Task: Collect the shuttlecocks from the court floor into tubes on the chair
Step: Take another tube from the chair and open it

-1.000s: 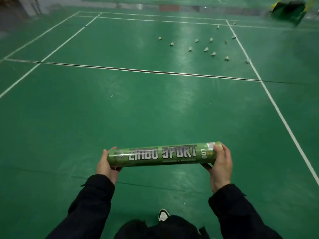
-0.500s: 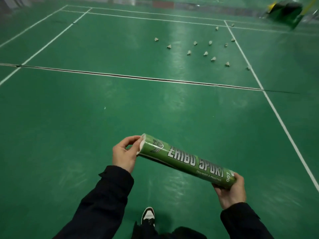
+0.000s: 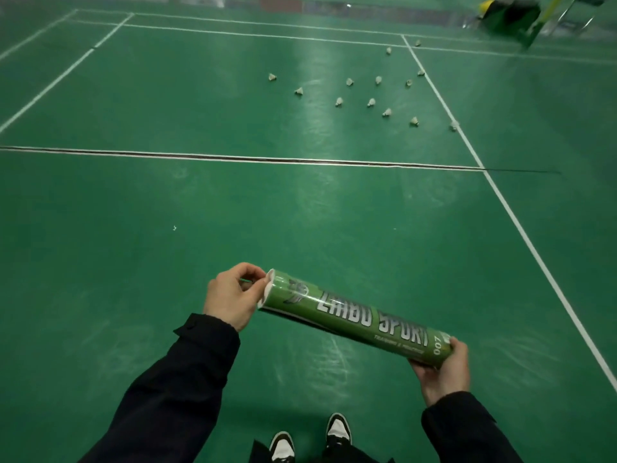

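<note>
— What's nearest to you from where you stand?

— The person's two shoes, black and white, toes pointing up the court, with dark sleeves reaching out above them.

— And the hands?

— Both on one green tube printed with "SPORT" in pale letters. It is held off the floor, slanting, its far end up to the left and its near end down to the right. The right hand cups that lower end, fingers curled under and round it. The left hand is at the upper end, thumb and fingers pinching the white rim or cap there; I cannot tell which.

— Is that end open?

— Cannot tell from here.

— Further out?

— Green court floor, a tiny white speck on it, then a white line with a dark seam running across.

— The shuttlecocks?

— Beyond that line, well apart from the person: the shuttlecocks lie scattered loosely on the floor near the right sideline, one just beside it and one past the corner.

— Anything past them?

— A blurred green, black and yellow object at the far right edge.
</note>
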